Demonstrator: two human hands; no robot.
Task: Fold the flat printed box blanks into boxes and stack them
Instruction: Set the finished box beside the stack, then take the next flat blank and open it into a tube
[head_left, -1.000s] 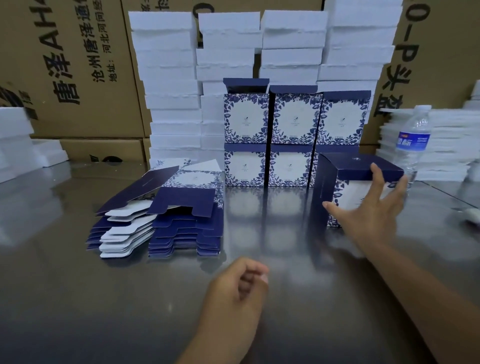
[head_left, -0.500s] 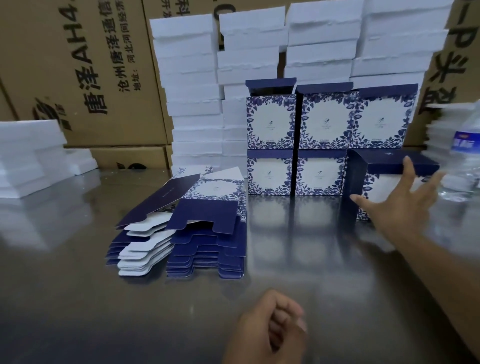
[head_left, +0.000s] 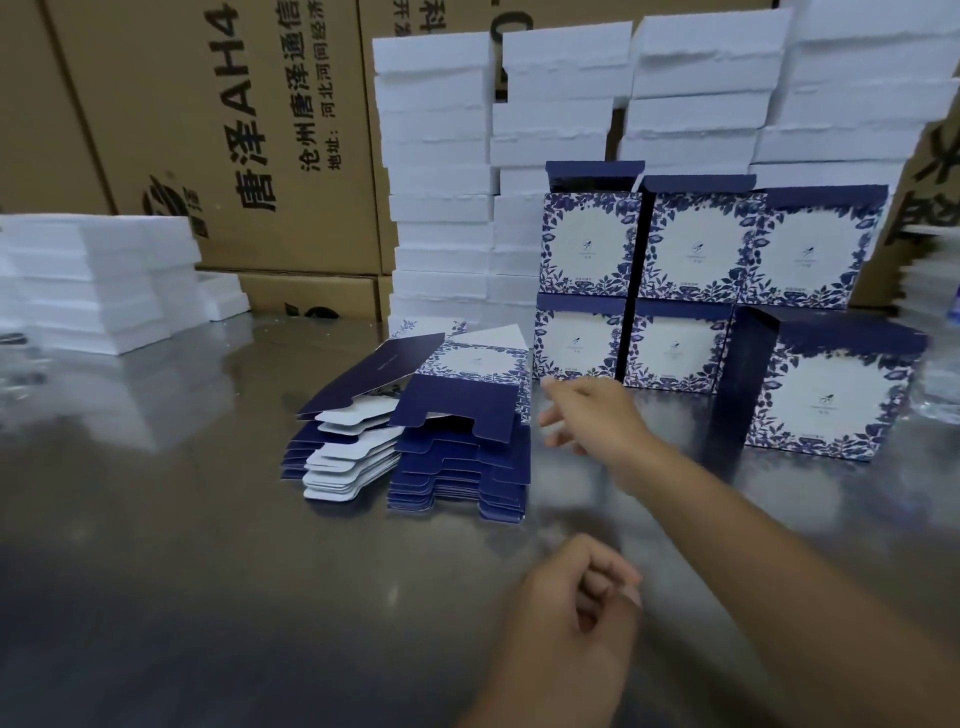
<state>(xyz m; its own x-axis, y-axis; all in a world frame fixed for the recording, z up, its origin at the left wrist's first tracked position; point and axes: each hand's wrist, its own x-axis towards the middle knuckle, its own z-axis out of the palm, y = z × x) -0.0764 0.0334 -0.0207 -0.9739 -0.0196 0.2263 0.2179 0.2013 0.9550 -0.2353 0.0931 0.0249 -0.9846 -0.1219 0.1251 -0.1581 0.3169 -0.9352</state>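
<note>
Our right grip, fingers spread and empty, reaches beside the pile of flat blanks; our left grip is curled on nothing. Finished boxes stand two tiers high behind, a lone box in front on the surface. Many blanks remain, we judge.

Your pile of flat navy-and-white printed card blanks lies on a grey metal table, which is smooth and glossy enough to mirror what stands on it. The blanks' navy faces look matt, and their undersides are plain white card. Right of the pile, the folded blue-floral card boxes carry a smooth print. Behind the pile, the white foam slabs look matt with rough, torn edges. The brown cardboard cartons behind the pile are dull and matt.
</note>
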